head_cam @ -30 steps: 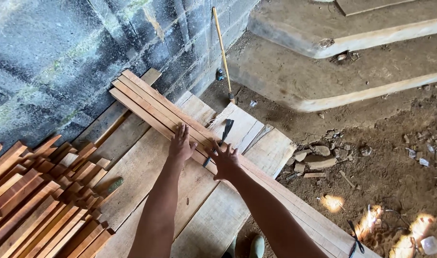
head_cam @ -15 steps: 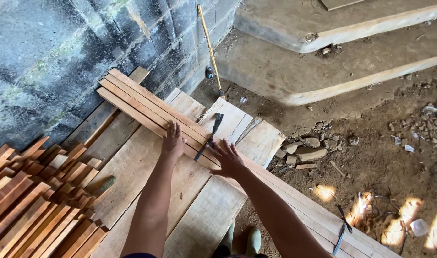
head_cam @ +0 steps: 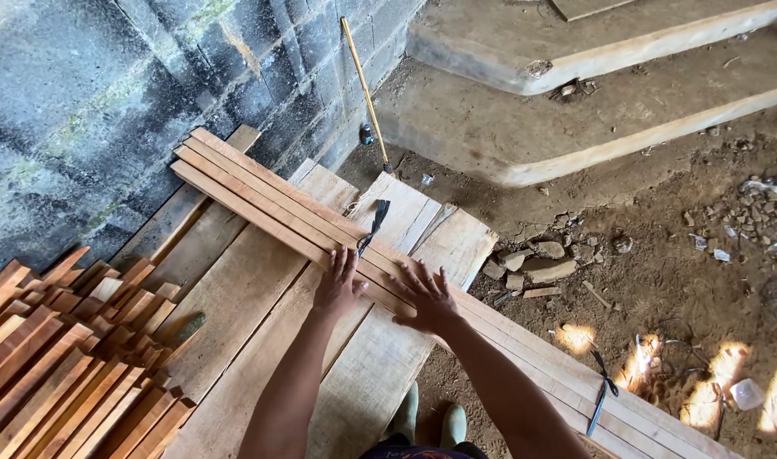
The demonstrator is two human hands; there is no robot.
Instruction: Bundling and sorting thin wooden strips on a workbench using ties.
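At the far left, a heap of short reddish wood offcuts (head_cam: 61, 357) lies stacked at the foot of a dark block wall (head_cam: 108, 93). Next to it, broad pale planks (head_cam: 235, 297) lie side by side as a work surface, and across them at a slant runs a bundle of long reddish-brown slats (head_cam: 278, 200), from the wall at upper left down toward the lower right. A black strap (head_cam: 373, 225) wraps the bundle near its middle, with a loose end lifting off the wood, and a second black strap (head_cam: 603, 393) binds it further down at the right.

The left hand (head_cam: 337, 285) lies flat on the near edge of the slats, just below the middle strap, fingers straight and close together, pressing on the wood and grasping nothing. The right hand (head_cam: 424, 297) rests just beside it on the same bundle, palm down with the fingers spread wide, likewise closed around nothing. Both forearms reach up from the bottom edge, and a pair of greenish boots (head_cam: 427, 418) shows between them on the ground.

Further right, a long pale stick (head_cam: 365, 85) leans against the wall corner, its foot at the end of the planks. Beyond are concrete steps (head_cam: 575, 110), then bare dirt ground (head_cam: 686, 280) scattered with stone rubble (head_cam: 533, 263) and patches of sunlight
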